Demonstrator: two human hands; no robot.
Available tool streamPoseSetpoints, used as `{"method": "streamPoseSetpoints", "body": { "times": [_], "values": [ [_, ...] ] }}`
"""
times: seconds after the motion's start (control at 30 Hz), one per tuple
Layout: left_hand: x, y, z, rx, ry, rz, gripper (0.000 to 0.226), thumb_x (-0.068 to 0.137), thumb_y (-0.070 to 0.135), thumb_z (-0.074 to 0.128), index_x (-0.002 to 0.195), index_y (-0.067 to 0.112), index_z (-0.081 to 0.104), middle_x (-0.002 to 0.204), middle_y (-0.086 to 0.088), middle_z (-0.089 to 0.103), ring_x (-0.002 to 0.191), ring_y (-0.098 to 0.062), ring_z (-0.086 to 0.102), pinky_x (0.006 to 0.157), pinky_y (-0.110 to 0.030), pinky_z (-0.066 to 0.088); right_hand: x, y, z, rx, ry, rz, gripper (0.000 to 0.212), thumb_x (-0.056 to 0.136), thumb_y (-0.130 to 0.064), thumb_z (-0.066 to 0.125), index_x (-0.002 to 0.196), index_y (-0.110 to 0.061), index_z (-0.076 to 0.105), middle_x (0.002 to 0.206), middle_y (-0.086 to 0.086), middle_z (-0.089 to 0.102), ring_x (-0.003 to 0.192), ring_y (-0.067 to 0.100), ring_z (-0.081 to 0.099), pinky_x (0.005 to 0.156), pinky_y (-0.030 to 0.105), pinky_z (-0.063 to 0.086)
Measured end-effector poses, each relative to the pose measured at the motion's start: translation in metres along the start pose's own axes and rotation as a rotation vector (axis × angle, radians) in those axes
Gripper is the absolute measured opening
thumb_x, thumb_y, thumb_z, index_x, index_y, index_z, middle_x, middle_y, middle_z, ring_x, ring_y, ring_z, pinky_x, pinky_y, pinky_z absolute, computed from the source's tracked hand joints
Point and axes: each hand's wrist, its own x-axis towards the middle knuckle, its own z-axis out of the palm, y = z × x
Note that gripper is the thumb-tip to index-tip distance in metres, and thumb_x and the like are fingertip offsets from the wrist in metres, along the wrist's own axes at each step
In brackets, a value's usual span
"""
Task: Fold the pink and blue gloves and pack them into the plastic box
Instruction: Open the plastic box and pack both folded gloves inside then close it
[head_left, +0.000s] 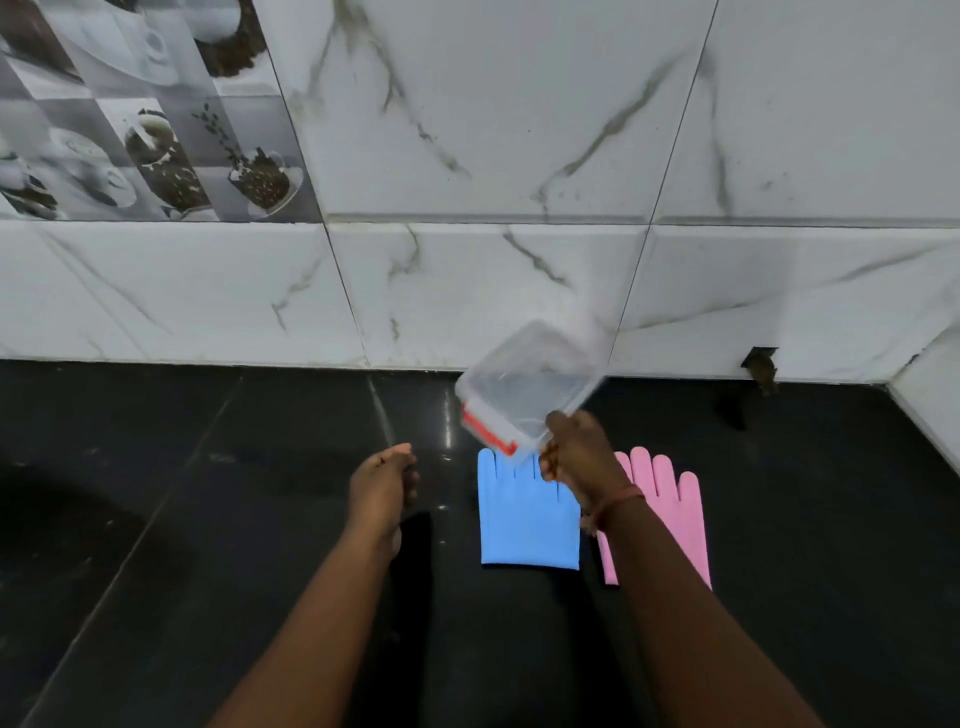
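The right hand (576, 457) gripped the tilted plastic box (524, 389) above the flat blue glove (527, 514) and pink glove (675, 499); the left hand (384, 483) hung loosely curled, empty.

A home kitchen: a glossy black stone counter (208, 519) meets marble-look wall tiles (519, 130) and coffee-cup picture tiles (145, 130).

No text, label, brand or number can be read on anything here.
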Motion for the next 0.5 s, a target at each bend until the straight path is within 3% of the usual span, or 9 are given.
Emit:
{"method": "streamPoseSetpoints", "body": {
  "times": [0.1,0.17,0.23,0.27,0.33,0.4,0.5],
  "values": [
    [0.007,0.014,-0.034,-0.175,-0.057,-0.049,0.025,0.100,0.037,0.060,0.089,0.016,0.069,0.077,-0.002,0.063,0.056,-0.010,0.058,0.059,-0.027,0.045,-0.028,0.005,0.014,-0.305,-0.257,-0.047,0.013,0.097,-0.020,0.050,0.091,-0.008,0.048,0.064,0.014,0.047,0.044,0.021,0.042,0.043,0.027,0.031],
    [0.015,0.018,-0.063,-0.236,-0.149,-0.118,0.050,0.095,0.059,0.058,0.101,0.012,0.072,0.094,-0.010,0.069,0.080,-0.022,0.069,0.081,-0.038,0.054,-0.045,0.010,0.027,-0.463,-0.382,-0.084,0.016,0.097,-0.018,0.048,0.083,-0.010,0.051,0.070,0.008,0.047,0.050,0.018,0.042,0.046,0.030,0.033],
    [0.017,0.019,-0.091,-0.180,-0.300,-0.188,0.075,0.089,0.071,0.056,0.124,0.006,0.070,0.121,-0.019,0.071,0.114,-0.039,0.068,0.109,-0.054,0.047,-0.059,0.013,0.041,-0.602,-0.449,-0.125,0.020,0.102,-0.017,0.047,0.089,-0.010,0.060,0.080,0.006,0.054,0.066,0.014,0.050,0.062,0.032,0.045],
    [0.016,0.017,-0.104,-0.126,-0.368,-0.204,0.076,0.088,0.073,0.056,0.127,0.008,0.070,0.126,-0.021,0.071,0.119,-0.041,0.067,0.111,-0.058,0.045,-0.064,0.015,0.049,-0.682,-0.453,-0.153,0.021,0.105,-0.019,0.046,0.098,-0.010,0.064,0.090,0.006,0.060,0.078,0.013,0.055,0.075,0.031,0.048],
    [0.012,0.010,-0.126,-0.025,-0.422,-0.193,0.061,0.092,0.068,0.056,0.118,0.017,0.077,0.122,-0.019,0.074,0.112,-0.036,0.072,0.098,-0.051,0.055,-0.068,0.018,0.064,-0.853,-0.433,-0.194,0.027,0.107,-0.026,0.045,0.117,-0.015,0.067,0.112,0.001,0.067,0.101,0.011,0.059,0.093,0.025,0.044],
    [0.007,0.001,-0.141,-0.006,-0.467,-0.193,0.055,0.097,0.060,0.054,0.117,0.015,0.078,0.121,-0.020,0.074,0.109,-0.036,0.073,0.091,-0.047,0.058,-0.069,0.017,0.078,-0.959,-0.403,-0.208,0.031,0.108,-0.029,0.044,0.125,-0.019,0.067,0.120,-0.004,0.067,0.110,0.010,0.060,0.097,0.019,0.042],
    [0.004,-0.008,-0.153,0.032,-0.461,-0.225,0.052,0.102,0.053,0.048,0.119,0.012,0.075,0.120,-0.022,0.074,0.110,-0.040,0.072,0.098,-0.057,0.056,-0.067,0.021,0.102,-1.021,-0.320,-0.251,0.028,0.106,-0.024,0.048,0.122,-0.017,0.070,0.115,-0.003,0.068,0.108,0.013,0.062,0.096,0.020,0.045]
  ]
}}
